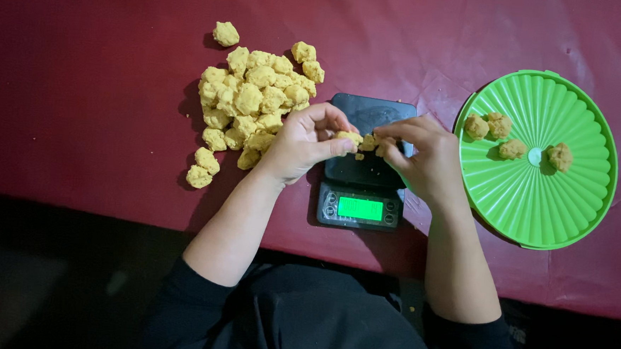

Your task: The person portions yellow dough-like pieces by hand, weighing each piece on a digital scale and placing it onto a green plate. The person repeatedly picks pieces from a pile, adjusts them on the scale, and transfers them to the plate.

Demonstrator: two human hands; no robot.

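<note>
A small black digital scale (pixel 364 177) with a lit green display sits on the dark red tablecloth (pixel 81 99). Over its platform both hands meet. My left hand (pixel 305 142) pinches a small yellow dough piece (pixel 348 137) between thumb and fingers. My right hand (pixel 425 156) grips the other end of the dough lump (pixel 370 143), pulling it apart just above the scale. A few crumbs lie on the platform.
A heap of several yellow dough lumps (pixel 254 97) lies left of the scale, with stray lumps at its edges. A round green ribbed plate (pixel 536 200) on the right carries several dough pieces (pixel 497 127). The table's near edge runs by my body.
</note>
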